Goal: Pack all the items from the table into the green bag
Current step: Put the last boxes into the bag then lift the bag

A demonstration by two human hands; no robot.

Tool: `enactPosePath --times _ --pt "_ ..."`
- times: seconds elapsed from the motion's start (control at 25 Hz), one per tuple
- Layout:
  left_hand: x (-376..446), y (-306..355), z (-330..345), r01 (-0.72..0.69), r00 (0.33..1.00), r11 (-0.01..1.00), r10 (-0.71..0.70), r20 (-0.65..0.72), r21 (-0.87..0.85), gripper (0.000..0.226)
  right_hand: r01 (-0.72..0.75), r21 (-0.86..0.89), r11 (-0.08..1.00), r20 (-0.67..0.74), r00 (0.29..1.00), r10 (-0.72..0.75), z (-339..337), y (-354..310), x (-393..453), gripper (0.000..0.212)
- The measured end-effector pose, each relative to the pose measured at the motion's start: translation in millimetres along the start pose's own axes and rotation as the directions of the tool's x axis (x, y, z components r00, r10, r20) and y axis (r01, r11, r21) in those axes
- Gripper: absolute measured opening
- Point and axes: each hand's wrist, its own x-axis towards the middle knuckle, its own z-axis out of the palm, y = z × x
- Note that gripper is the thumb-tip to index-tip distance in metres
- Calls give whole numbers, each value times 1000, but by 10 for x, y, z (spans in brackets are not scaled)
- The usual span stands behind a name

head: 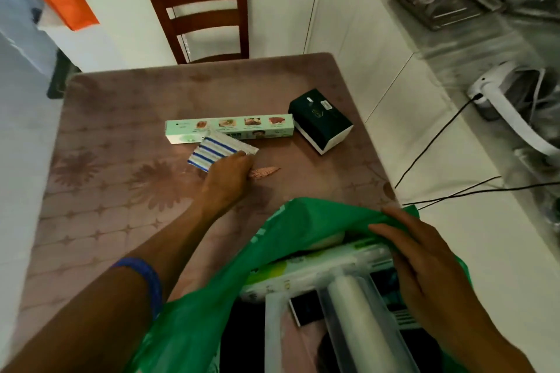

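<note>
The green bag (291, 221) lies open at the table's near edge, holding a clear film roll (360, 309), a green-white pack (306, 269) and dark boxes. My right hand (424, 263) grips the bag's far rim and holds it open. My left hand (228, 175) reaches to the table's middle, fingers closed on a blue-and-white striped packet (216, 150). Behind the packet lies a long pale-green box (230, 127). A dark green and white box (321, 119) stands to its right. A small pink wrapper (265, 172) lies beside my left hand.
The table (121, 191) has a pinkish flowered cover. A wooden chair (200, 6) stands at its far side. To the right are white floor tiles with black cables (439, 130), a white appliance (509, 100) and metal racks (445, 0).
</note>
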Motion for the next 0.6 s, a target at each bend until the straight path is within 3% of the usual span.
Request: enactPosePath --times 0.16,0.28,0.36,0.4,0.48,0.6 --pt "-503 325 -710 111 988 971 -132 -84 -213 12 38 163 986 -11 999 -36 -107 15 -84 38" --pt "-946 758 -1426 200 943 833 -306 -128 -515 26 77 284 956 17 996 -86 -272 47 -124 35" --pt "-1259 1112 -1851 222 876 773 -426 -227 -594 27 66 350 935 44 995 -87 -397 73 -148 36" --pt "-1440 1322 -2036 224 834 721 -490 -254 -656 28 69 371 926 48 994 -94 -483 65 -165 36" --pt "-1815 1715 -2243 171 753 522 -616 -230 -836 31 75 418 905 50 993 -106 -619 66 -202 35" --pt "-2263 2098 -2018 143 654 221 -753 -76 -965 31 57 483 874 49 995 -92 -734 69 -276 33"
